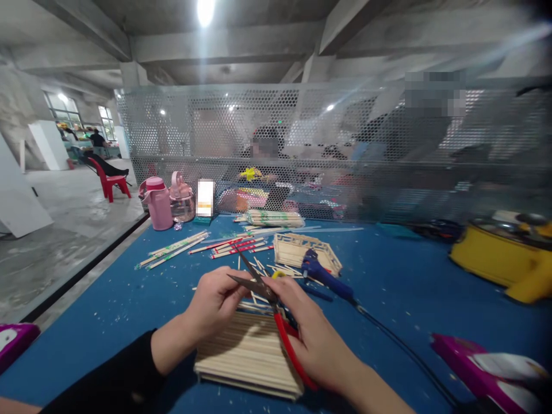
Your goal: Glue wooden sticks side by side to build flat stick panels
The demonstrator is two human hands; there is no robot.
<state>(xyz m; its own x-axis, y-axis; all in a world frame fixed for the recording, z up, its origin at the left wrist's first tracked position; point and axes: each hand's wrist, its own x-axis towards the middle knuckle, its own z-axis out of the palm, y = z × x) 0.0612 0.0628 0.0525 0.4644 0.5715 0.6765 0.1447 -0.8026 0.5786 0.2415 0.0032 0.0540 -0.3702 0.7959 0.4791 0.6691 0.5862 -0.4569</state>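
Observation:
My right hand [308, 325] grips red-handled scissors [282, 333], their dark blades parted and pointing up and left. Close beside the blades, my left hand [215, 302] is closed in a pinch; whatever sits between its fingertips is hidden. Below both hands lies a flat panel of pale wooden sticks [250, 356] set side by side. Short cut sticks [259, 267] are scattered just beyond my fingers. A blue glue gun [325, 276] rests to the right, its nose against a small stick-built frame [297, 250].
Wrapped chopsticks [176, 248] and a bundled pack [273, 218] lie farther back on the blue table [116, 305]. A pink jug [159, 204] stands back left. At right are a yellow container [491, 253] and a glue gun cord [397, 339]. A perforated metal screen [302, 126] closes the rear; people sit behind.

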